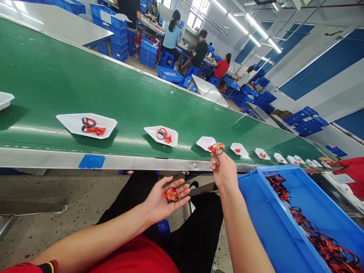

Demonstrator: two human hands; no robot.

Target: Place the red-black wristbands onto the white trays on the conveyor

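My left hand (165, 199) lies palm up below the belt edge, fingers spread, with a small red-orange cord bundle (171, 195) resting in the palm. My right hand (223, 170) is raised at the belt's metal edge, its fingers pinched on another small red-and-blue cord piece (217, 148), just in front of a white tray (205, 142). White trays (87, 125) with red and black cord pieces sit in a row on the green conveyor belt (113, 91).
A blue crate (273, 223) of red and black cords stands at my right. Another person's hand and red sleeve (348, 167) rest at the belt's far right. Several seated workers and stacked blue crates (119, 38) fill the background. Blue tape (91, 161) marks the belt rim.
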